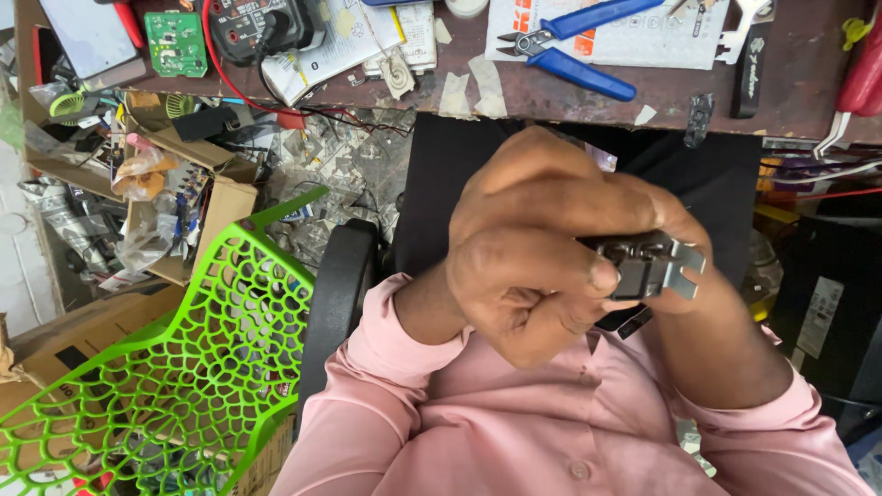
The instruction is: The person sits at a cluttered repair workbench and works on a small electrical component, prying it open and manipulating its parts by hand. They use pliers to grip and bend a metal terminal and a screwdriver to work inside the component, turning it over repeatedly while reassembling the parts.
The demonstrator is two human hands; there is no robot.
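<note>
Hands meet close to the chest, above a pink shirt (pixel 551 432). The left hand (pixel 524 285) is clenched around a small black component (pixel 634 266) with flat metal prongs (pixel 684 271) projecting to the right; the thumb presses on its upper face. The right hand (pixel 588 197) wraps over and behind the same part, so both hands grasp it, and only its prong end is exposed.

Handling: the component appears light and rigid, probably a moulded plastic body with stamped metal terminals. The body looks smooth and can slip; the prongs are thin, likely bendable, with possibly sharp edges. Take hold on the plastic body, on opposite faces, and keep the fingers off the prongs.

Surroundings: blue-handled pliers (pixel 570 46) lie on the workbench (pixel 799 83), well apart from the hands. A green lattice chair (pixel 184 367) stands to the left.
</note>
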